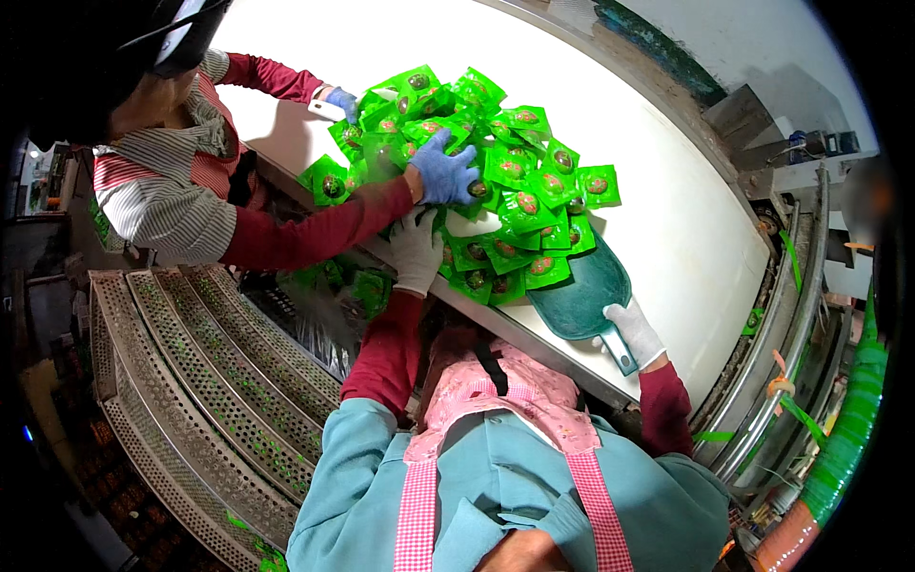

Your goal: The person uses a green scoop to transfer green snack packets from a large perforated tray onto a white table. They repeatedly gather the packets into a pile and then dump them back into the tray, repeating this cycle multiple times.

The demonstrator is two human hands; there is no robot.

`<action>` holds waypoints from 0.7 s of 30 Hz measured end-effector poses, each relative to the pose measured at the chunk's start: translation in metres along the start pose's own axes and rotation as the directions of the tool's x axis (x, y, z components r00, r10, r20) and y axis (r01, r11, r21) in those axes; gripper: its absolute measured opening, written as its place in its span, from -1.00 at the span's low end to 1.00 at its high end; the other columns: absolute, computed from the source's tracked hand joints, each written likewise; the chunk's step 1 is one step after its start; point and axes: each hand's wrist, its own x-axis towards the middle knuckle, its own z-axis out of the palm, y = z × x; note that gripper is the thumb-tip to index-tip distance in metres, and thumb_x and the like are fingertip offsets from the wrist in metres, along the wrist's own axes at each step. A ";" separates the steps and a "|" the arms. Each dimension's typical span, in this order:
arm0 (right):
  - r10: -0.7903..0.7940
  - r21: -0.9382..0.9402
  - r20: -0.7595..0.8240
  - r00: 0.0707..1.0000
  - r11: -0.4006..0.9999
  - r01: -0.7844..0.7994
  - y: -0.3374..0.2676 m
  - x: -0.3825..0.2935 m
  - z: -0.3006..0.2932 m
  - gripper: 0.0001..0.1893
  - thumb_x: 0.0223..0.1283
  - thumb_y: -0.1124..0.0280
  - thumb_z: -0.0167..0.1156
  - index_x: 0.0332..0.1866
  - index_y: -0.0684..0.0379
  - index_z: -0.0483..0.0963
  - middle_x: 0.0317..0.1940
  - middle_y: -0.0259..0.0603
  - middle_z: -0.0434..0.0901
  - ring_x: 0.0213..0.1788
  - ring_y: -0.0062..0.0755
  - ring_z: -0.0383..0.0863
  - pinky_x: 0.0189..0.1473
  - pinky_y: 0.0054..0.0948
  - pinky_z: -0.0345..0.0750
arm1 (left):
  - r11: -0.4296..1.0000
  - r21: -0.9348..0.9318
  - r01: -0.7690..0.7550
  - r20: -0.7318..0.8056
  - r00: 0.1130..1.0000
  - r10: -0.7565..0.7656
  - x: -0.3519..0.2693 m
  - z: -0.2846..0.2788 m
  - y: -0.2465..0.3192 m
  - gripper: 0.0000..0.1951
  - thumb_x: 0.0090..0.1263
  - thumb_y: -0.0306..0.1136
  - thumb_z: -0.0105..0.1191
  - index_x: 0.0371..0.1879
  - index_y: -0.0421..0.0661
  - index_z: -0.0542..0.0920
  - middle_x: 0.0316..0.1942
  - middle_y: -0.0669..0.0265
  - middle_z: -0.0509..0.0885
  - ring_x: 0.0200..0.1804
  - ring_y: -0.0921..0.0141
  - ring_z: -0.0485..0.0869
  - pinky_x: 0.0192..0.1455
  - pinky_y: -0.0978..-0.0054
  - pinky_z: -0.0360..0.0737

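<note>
A loose pile of shiny green sealed packets [511,169], each printed with a round, egg-like picture, lies on a white tabletop [672,236]. My right hand [635,333], in a whitish knit glove, grips a dark green plastic scoop [590,293] where its pan meets the handle. The scoop lies low over the table, its front edge against the nearest packets. My left hand [416,250], gloved alike, is at the table's front edge against the left side of the pile. Its fingertips are partly hidden among packets and below a co-worker's forearm, so its grip is unclear.
A co-worker on the left rests one blue-gloved hand [444,171] on the pile and holds a white-edged tool [326,109] in the other. Below the table edge, more packets [370,292] lie near clear plastic. Perforated metal steps [214,379] stand lower left; metal rails [779,400] run right.
</note>
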 end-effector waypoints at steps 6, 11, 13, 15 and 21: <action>-0.117 -0.418 -0.351 0.929 0.907 -0.044 -0.010 -0.029 -0.054 -0.39 0.09 0.52 -0.06 0.34 0.30 0.15 -0.26 0.11 0.60 -0.53 -0.17 0.67 -0.55 -0.31 0.65 | 0.997 -0.057 -0.060 -0.090 0.994 0.055 -0.010 -0.002 -0.010 -0.64 0.26 -0.33 0.14 0.07 -0.04 0.61 0.11 0.16 0.54 0.16 0.04 0.45 0.23 0.07 0.38; -0.649 -0.799 -0.564 0.510 0.584 -0.141 -0.005 0.004 -0.084 -0.33 0.18 0.40 0.04 0.43 0.27 0.08 0.04 0.24 0.56 0.01 0.17 0.63 0.09 -0.07 0.56 | 0.989 -0.137 -0.062 -0.253 0.967 0.025 -0.013 0.001 -0.010 -0.68 0.26 -0.30 0.14 -0.01 -0.05 0.62 0.08 0.20 0.55 0.11 0.07 0.47 0.20 0.07 0.38; -0.695 -0.812 -0.578 0.427 0.542 -0.217 0.017 0.059 -0.094 -0.25 0.22 0.33 0.11 0.49 0.23 -0.02 0.24 0.24 0.41 0.15 0.18 0.54 0.19 -0.06 0.51 | 0.983 -0.164 -0.082 -0.297 0.954 0.030 -0.016 0.000 -0.009 -0.69 0.29 -0.31 0.13 0.01 -0.05 0.60 0.09 0.18 0.53 0.13 0.06 0.45 0.23 0.06 0.37; -0.802 -0.887 -0.458 0.383 0.442 -0.134 0.034 0.116 -0.098 -0.15 0.15 0.44 0.18 0.52 0.23 -0.09 0.43 0.18 0.16 0.41 0.08 0.28 0.40 -0.17 0.34 | 0.979 -0.157 -0.133 -0.376 0.924 0.065 -0.013 0.004 -0.011 -0.68 0.29 -0.33 0.13 0.03 -0.05 0.58 0.09 0.18 0.52 0.13 0.07 0.45 0.23 0.06 0.36; -0.856 -0.977 -0.155 0.493 0.206 0.051 -0.028 0.184 0.019 -0.10 -0.03 0.57 0.14 0.53 0.12 0.00 0.49 -0.08 0.08 0.48 -0.10 0.20 0.41 -0.34 0.33 | 0.987 -0.133 -0.092 -0.313 0.949 0.047 -0.016 0.005 -0.012 -0.63 0.30 -0.36 0.12 0.10 -0.05 0.49 0.08 0.16 0.51 0.14 0.07 0.45 0.23 0.08 0.36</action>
